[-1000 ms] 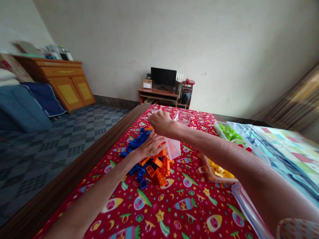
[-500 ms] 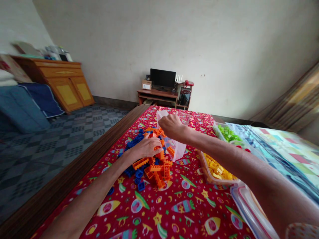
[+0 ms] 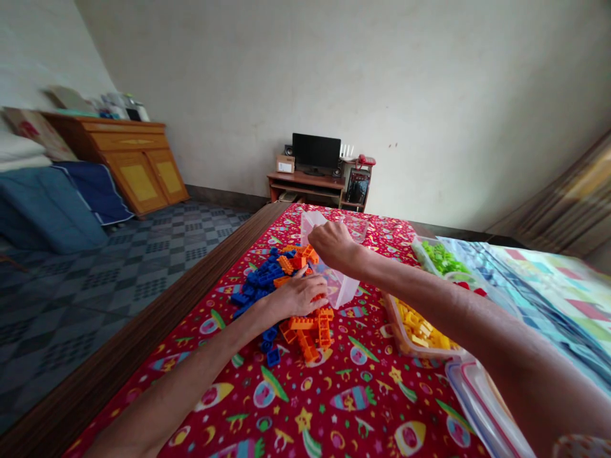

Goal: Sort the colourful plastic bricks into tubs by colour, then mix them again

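A heap of orange bricks (image 3: 308,331) and blue bricks (image 3: 258,283) lies on the red patterned cloth (image 3: 334,394). My left hand (image 3: 298,296) rests palm down on the orange bricks, fingers curled over several of them. Gripping the rim of a clear plastic box (image 3: 337,283), my right hand (image 3: 331,245) holds it tilted on its side, its mouth facing the heap. A few orange bricks lie at the box's mouth.
A tub of yellow bricks (image 3: 420,327) and a tub of green bricks (image 3: 442,257) stand to the right. Clear lids (image 3: 482,407) lie at the near right. The table's wooden edge (image 3: 157,324) runs along the left. Beyond are a cabinet (image 3: 128,162) and a desk with a monitor (image 3: 315,152).
The clear box has come down from a raised tilt to lie beside the heap. My left hand has slid nearer over the orange bricks.
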Demonstrator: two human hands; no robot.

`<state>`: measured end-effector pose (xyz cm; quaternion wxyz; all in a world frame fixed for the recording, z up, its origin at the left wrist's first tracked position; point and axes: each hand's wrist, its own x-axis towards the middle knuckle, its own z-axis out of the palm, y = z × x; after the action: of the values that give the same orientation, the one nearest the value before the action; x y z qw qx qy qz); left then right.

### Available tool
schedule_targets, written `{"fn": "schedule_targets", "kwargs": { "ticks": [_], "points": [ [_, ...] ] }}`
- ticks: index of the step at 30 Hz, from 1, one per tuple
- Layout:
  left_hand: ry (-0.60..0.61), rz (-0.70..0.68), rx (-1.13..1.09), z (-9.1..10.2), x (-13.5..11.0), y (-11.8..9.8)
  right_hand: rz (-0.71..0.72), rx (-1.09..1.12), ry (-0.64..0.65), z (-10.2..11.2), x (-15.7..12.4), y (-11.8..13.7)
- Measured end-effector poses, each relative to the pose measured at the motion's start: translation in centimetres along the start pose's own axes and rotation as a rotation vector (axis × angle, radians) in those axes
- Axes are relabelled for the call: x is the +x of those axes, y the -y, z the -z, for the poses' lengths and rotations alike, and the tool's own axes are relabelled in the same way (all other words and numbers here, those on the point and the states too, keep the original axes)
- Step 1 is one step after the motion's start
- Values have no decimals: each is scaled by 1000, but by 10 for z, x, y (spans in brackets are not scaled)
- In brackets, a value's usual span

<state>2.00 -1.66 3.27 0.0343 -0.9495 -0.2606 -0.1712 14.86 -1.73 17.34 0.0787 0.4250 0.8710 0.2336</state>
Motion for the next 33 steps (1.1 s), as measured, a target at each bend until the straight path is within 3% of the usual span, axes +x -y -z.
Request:
{"fn": "schedule_targets", "kwargs": {
  "ticks": [5,11,17,25,33],
  "points": [
    [1,29,-19,10,3,7,-17,4,-8,1,-13,-13],
    [-219,158,147,11,10,21,20,19,-11,20,-33,2],
    [-138,219,180,1,0,41,42,19,-12,15,-35,8],
    [-123,270,34,9,-2,48,-87,20,-32,-11,-27,-22],
    [-256,424,-90,26,-8,69,-412,156,-96,-26,-44,-78]
  ]
}}
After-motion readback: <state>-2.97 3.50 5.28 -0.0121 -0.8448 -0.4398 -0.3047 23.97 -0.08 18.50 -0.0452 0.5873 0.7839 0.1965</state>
